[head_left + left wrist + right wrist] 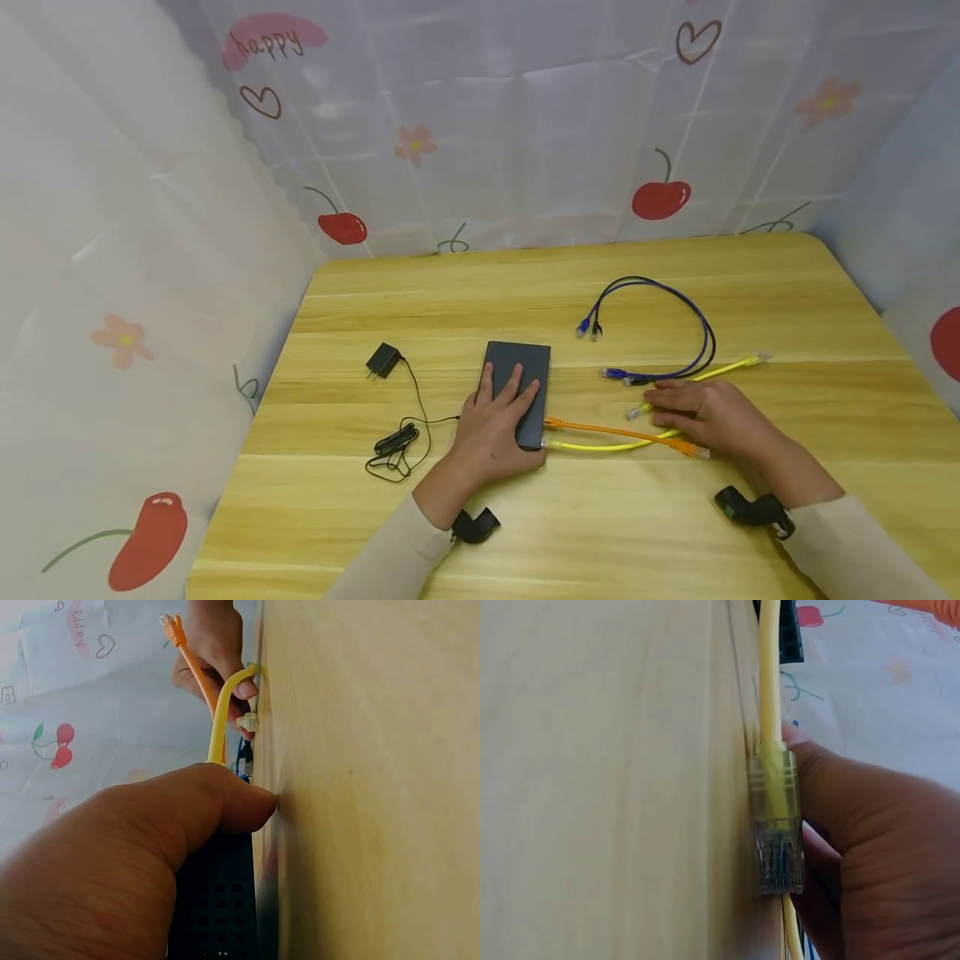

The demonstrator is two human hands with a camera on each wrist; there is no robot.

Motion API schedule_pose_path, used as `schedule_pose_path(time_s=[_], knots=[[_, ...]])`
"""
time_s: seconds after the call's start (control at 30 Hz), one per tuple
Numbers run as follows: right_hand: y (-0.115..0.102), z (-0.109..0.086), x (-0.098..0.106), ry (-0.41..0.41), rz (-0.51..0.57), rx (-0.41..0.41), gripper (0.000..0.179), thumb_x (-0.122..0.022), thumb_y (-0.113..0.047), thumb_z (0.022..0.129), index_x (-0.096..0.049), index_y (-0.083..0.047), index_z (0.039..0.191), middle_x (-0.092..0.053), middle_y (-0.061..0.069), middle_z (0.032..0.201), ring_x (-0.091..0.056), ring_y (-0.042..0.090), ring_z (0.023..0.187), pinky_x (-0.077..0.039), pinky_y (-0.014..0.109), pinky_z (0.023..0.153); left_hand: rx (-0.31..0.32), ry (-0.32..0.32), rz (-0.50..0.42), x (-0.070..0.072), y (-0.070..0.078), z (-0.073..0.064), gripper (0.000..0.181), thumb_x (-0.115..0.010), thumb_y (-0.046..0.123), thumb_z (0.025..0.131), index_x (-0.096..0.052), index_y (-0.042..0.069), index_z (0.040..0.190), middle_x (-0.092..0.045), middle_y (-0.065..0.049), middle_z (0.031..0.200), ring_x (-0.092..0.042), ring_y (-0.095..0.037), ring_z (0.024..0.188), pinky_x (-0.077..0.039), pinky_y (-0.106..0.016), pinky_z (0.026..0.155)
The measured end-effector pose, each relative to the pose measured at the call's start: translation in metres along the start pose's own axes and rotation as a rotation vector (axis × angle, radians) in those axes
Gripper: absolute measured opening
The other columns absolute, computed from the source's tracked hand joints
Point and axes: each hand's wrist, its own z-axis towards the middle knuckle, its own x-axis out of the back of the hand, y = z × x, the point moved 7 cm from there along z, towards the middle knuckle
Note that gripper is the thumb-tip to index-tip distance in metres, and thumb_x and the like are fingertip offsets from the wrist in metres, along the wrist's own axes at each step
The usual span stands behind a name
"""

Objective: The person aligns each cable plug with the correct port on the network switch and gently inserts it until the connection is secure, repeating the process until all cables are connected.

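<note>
A flat black network switch (531, 358) lies on the table under my left hand (491, 429). The left fingers are spread straight over its top, and the thumb (244, 806) lies along its near edge. An orange network cable (615, 430) and a yellow network cable (600, 447) run from the switch's right side. My right hand (720, 417) is low over the table, its fingers and thumb pinching a second yellow network cable (720, 371) near one plug (637, 412). Close before the right thumb is the first yellow cable's free clear plug (780, 855).
Left of the switch lie a black power adapter (384, 360) and its bundled cord (396, 440), which leads to the switch. Blue and black network cables (693, 312) curve together behind my right hand. A printed curtain (525, 125) stands behind the table (600, 533).
</note>
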Motion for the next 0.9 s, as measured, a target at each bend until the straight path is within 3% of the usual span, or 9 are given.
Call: schedule_pose_path(time_s=[0.1,0.17,0.27,0.37,0.47,0.73,0.9], knots=[[0.0005,0.0014,-0.0012,0.009,-0.01,-0.016,0.036,-0.085,-0.02,0.076,-0.079,-0.015,0.111,-0.075,0.005,0.112,-0.072,0.024,0.101,-0.057,0.044,0.077,-0.002,0.004,-0.006,0.0011,-0.0006,-0.0006,0.094,-0.07,0.061,0.076,-0.032,0.034,0.157,-0.018,0.002,0.166,0.0,-0.041,0.152,-0.031,-0.062,0.109],[0.0009,0.002,-0.0026,0.012,-0.01,-0.029,0.036,-0.085,-0.021,0.076,-0.079,-0.016,0.111,-0.075,0.004,0.112,-0.071,0.024,0.103,-0.056,0.044,0.079,-0.001,0.004,-0.007,0.0016,-0.0009,-0.0012,0.094,-0.071,0.061,0.075,-0.032,0.033,0.157,-0.019,0.002,0.166,0.0,-0.041,0.152,-0.031,-0.062,0.109],[-0.0004,0.0018,-0.0048,0.031,-0.004,-0.023,0.036,-0.086,-0.019,0.074,-0.08,-0.016,0.11,-0.075,0.002,0.112,-0.07,0.025,0.105,-0.053,0.032,0.087,-0.002,0.003,-0.008,0.0017,-0.001,-0.0019,0.094,-0.071,0.061,0.075,-0.033,0.034,0.157,-0.019,0.002,0.166,-0.001,-0.041,0.152,-0.031,-0.062,0.109],[-0.0025,0.0008,-0.0056,0.069,0.004,0.007,0.036,-0.087,-0.016,0.071,-0.08,-0.014,0.107,-0.076,0.001,0.11,-0.069,0.026,0.106,-0.043,0.017,0.097,-0.008,0.008,-0.008,0.0014,-0.0001,-0.0017,0.094,-0.07,0.061,0.075,-0.033,0.033,0.157,-0.019,0.002,0.166,-0.001,-0.041,0.152,-0.032,-0.061,0.108],[-0.0051,0.0004,-0.0052,0.104,0.002,0.042,0.036,-0.087,-0.013,0.068,-0.081,-0.013,0.104,-0.076,0.0,0.107,-0.068,0.028,0.105,-0.035,0.009,0.101,-0.014,0.018,-0.015,0.002,0.001,-0.0021,0.094,-0.071,0.061,0.075,-0.034,0.033,0.156,-0.021,0.001,0.165,-0.003,-0.042,0.152,-0.033,-0.062,0.107],[-0.0057,-0.0002,-0.0035,0.139,0.08,0.027,0.035,-0.086,-0.006,0.069,-0.081,-0.011,0.103,-0.076,0.004,0.108,-0.071,0.03,0.102,-0.03,0.003,0.1,-0.004,0.006,0.001,0.0022,0.0006,-0.0009,0.095,-0.071,0.061,0.075,-0.032,0.034,0.157,-0.019,0.003,0.166,-0.001,-0.04,0.153,-0.033,-0.06,0.109],[-0.0051,0.0001,-0.0041,0.153,0.139,-0.004,0.037,-0.084,0.001,0.07,-0.08,-0.009,0.105,-0.076,0.007,0.107,-0.073,0.025,0.097,-0.04,0.003,0.09,-0.004,0.002,-0.008,0.0019,0.0003,-0.0004,0.094,-0.071,0.061,0.075,-0.032,0.034,0.157,-0.018,0.003,0.166,0.0,-0.04,0.153,-0.032,-0.06,0.109]])
